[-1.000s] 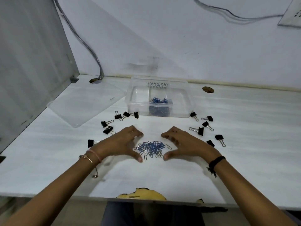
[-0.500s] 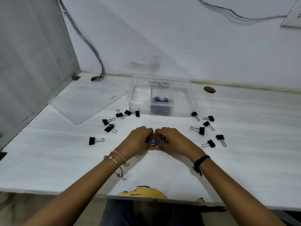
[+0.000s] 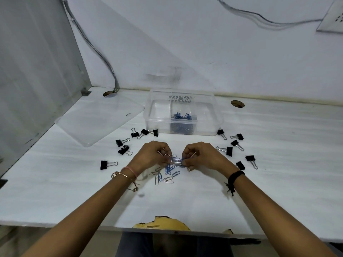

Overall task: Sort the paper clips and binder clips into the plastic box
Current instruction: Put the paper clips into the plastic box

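Note:
A clear plastic box point(image 3: 217, 115) with compartments stands at the back of the white desk; blue paper clips point(image 3: 181, 116) lie in its middle compartment. My left hand point(image 3: 152, 154) and my right hand point(image 3: 201, 155) are side by side just in front of it, both pinched on paper clips lifted off the desk. A few loose paper clips point(image 3: 166, 174) dangle and lie scattered below the hands. Black binder clips lie on the left point(image 3: 122, 149) and on the right point(image 3: 230, 151) of the hands.
The box's clear lid point(image 3: 96, 119) lies flat at the back left. A grey partition wall point(image 3: 33, 71) closes off the left side. Two cable holes point(image 3: 237, 104) are in the desk near the wall. The desk's front edge point(image 3: 163, 222) is chipped.
My hands closed in around the heap of paper clips, gathered it, and have now lifted slightly apart with clips in the fingers; several clips have dropped back onto the desk.

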